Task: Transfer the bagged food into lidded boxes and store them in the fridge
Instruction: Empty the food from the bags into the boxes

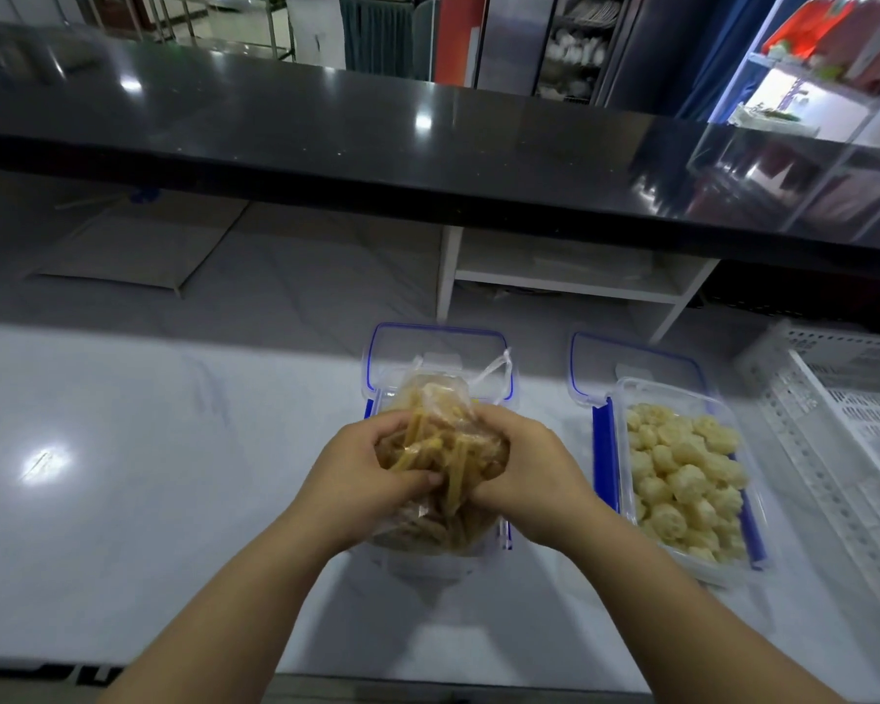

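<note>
A white counter is being used as the work surface, with a glossy black ledge being seen above its far edge. A white perforated crate is being kept at the right end. Beside it, a clear right box with blue clips is being filled to its rim with pale round pieces, and its lid is being left open behind it.

To the left, a second clear box is being mostly covered by the bag, its lid being left flat at the far side. The bag of yellow strips is being held directly over this box, its long axis being kept in line with the box, running away from the person. It is being gripped from both sides: the left hand is being curled round its left flank and the right hand round its right, both equally near. The bag's loose handles are being pointed to the far end, so tipping is judged to call for opening that end downward into the box.

No brand, label or readable writing is being shown.
</note>
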Action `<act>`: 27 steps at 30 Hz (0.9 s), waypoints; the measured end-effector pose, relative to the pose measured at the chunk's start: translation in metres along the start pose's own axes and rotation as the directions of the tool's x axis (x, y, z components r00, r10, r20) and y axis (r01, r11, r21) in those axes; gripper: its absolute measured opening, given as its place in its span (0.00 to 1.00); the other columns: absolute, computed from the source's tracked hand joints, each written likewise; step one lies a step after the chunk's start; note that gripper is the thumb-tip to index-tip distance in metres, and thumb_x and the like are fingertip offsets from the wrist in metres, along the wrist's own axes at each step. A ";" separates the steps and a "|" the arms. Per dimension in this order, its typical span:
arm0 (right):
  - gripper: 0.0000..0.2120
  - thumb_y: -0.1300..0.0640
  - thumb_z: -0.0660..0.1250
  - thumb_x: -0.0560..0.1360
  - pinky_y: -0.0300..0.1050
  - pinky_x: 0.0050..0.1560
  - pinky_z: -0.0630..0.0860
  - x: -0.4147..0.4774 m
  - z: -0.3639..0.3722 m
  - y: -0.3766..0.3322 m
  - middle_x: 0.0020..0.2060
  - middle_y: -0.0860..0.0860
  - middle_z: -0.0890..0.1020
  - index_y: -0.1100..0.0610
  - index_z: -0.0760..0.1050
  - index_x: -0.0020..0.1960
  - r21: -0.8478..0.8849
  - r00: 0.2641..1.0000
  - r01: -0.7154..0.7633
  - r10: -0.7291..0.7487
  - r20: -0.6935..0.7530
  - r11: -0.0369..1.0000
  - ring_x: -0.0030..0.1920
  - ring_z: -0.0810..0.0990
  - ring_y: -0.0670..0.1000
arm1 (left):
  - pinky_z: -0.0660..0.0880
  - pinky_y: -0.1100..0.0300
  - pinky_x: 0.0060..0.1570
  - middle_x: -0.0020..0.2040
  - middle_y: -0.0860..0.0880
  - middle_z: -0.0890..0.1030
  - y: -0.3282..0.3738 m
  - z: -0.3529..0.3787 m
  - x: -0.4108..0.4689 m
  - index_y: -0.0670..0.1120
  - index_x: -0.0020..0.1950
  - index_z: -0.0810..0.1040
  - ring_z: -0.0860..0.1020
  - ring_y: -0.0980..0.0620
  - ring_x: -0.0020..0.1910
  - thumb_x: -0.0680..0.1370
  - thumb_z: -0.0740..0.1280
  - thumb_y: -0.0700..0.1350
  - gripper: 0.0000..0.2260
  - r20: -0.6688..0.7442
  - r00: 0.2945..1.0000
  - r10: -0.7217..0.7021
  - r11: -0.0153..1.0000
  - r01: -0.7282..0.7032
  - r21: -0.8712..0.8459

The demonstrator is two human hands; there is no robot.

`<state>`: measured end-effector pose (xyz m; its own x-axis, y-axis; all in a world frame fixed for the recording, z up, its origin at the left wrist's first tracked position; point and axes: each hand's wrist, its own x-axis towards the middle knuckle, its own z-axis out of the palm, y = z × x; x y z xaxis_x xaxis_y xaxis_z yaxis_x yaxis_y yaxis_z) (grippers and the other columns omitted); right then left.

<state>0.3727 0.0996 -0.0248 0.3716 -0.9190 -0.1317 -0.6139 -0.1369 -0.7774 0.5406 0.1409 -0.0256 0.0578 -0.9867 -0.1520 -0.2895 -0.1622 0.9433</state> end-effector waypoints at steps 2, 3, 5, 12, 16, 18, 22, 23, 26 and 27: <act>0.28 0.66 0.69 0.62 0.42 0.38 0.79 0.000 -0.004 -0.003 0.38 0.46 0.81 0.47 0.76 0.60 0.083 1.000 -0.015 0.015 0.002 0.996 0.37 0.79 0.46 | 0.77 0.71 0.43 0.41 0.60 0.84 0.003 -0.002 0.000 0.56 0.49 0.80 0.81 0.64 0.40 0.67 0.74 0.33 0.20 -0.026 0.999 0.025 0.999 -0.025 -0.026; 0.28 0.67 0.69 0.62 0.41 0.37 0.79 0.000 -0.006 -0.004 0.37 0.46 0.81 0.48 0.77 0.59 0.126 1.000 -0.020 0.019 0.008 0.992 0.35 0.79 0.46 | 0.77 0.71 0.44 0.42 0.60 0.84 0.005 -0.003 0.000 0.57 0.49 0.80 0.82 0.64 0.41 0.67 0.74 0.33 0.21 -0.037 0.999 0.039 0.999 -0.041 -0.031; 0.26 0.70 0.70 0.62 0.42 0.38 0.79 0.000 -0.012 -0.008 0.35 0.46 0.82 0.47 0.78 0.55 0.202 0.999 -0.029 0.025 0.019 0.979 0.35 0.80 0.46 | 0.78 0.68 0.46 0.43 0.60 0.84 0.008 -0.003 0.000 0.58 0.49 0.80 0.82 0.63 0.42 0.67 0.75 0.33 0.21 -0.048 0.996 0.070 0.996 -0.072 -0.047; 0.28 0.71 0.72 0.64 0.52 0.47 0.83 -0.002 -0.018 -0.016 0.42 0.53 0.83 0.47 0.77 0.56 0.297 0.995 -0.047 0.019 0.096 0.954 0.43 0.83 0.53 | 0.80 0.58 0.47 0.42 0.54 0.85 0.015 -0.014 0.002 0.58 0.51 0.81 0.83 0.56 0.42 0.67 0.76 0.35 0.20 -0.060 0.996 0.066 0.992 -0.072 -0.105; 0.26 0.73 0.71 0.65 0.47 0.46 0.83 0.001 -0.016 -0.021 0.42 0.51 0.83 0.47 0.77 0.53 0.337 0.997 -0.057 0.036 0.071 0.940 0.43 0.84 0.50 | 0.80 0.58 0.47 0.44 0.52 0.84 0.018 -0.012 0.005 0.58 0.52 0.80 0.82 0.54 0.45 0.70 0.74 0.38 0.17 -0.023 0.999 0.042 0.996 -0.044 -0.077; 0.23 0.72 0.72 0.66 0.40 0.43 0.82 -0.002 -0.016 -0.025 0.40 0.50 0.84 0.47 0.77 0.52 0.327 0.995 -0.056 0.026 0.098 0.943 0.41 0.84 0.47 | 0.80 0.57 0.47 0.44 0.52 0.83 0.019 -0.011 0.005 0.55 0.54 0.79 0.82 0.53 0.45 0.71 0.73 0.38 0.16 0.008 0.999 0.035 0.998 -0.034 -0.056; 0.23 0.70 0.74 0.65 0.48 0.46 0.82 -0.003 -0.022 -0.028 0.44 0.55 0.85 0.50 0.78 0.55 0.334 0.999 -0.007 -0.009 0.045 0.943 0.45 0.84 0.54 | 0.81 0.63 0.42 0.42 0.53 0.83 0.024 -0.018 0.001 0.56 0.53 0.79 0.82 0.57 0.41 0.71 0.73 0.39 0.15 0.003 0.997 0.082 0.992 -0.082 -0.098; 0.23 0.70 0.74 0.65 0.49 0.46 0.82 -0.001 -0.022 -0.029 0.44 0.54 0.85 0.51 0.78 0.55 0.339 1.000 0.004 -0.009 0.012 0.941 0.44 0.84 0.54 | 0.80 0.64 0.41 0.42 0.55 0.83 0.026 -0.019 0.001 0.57 0.52 0.79 0.82 0.59 0.41 0.71 0.73 0.39 0.15 -0.008 0.995 0.100 0.991 -0.100 -0.090; 0.20 0.69 0.73 0.67 0.49 0.46 0.82 -0.001 -0.021 -0.034 0.43 0.53 0.84 0.52 0.78 0.54 0.310 1.000 0.009 -0.012 0.008 0.951 0.43 0.84 0.53 | 0.80 0.67 0.38 0.40 0.54 0.83 0.030 -0.021 0.001 0.57 0.50 0.79 0.82 0.59 0.39 0.71 0.73 0.39 0.15 -0.026 0.995 0.101 0.991 -0.103 -0.088; 0.18 0.69 0.73 0.67 0.49 0.46 0.82 -0.002 -0.021 -0.036 0.42 0.53 0.84 0.53 0.78 0.53 0.289 0.999 0.009 -0.020 0.035 0.957 0.43 0.84 0.53 | 0.80 0.66 0.38 0.41 0.53 0.84 0.030 -0.022 0.001 0.56 0.50 0.79 0.82 0.58 0.39 0.71 0.73 0.39 0.14 -0.011 0.996 0.093 0.992 -0.093 -0.089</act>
<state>0.3793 0.0984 0.0162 0.4078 -0.9027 -0.1373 -0.3829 -0.0326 -0.9232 0.5527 0.1351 0.0092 0.0408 -0.9973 -0.0607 -0.2074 -0.0679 0.9759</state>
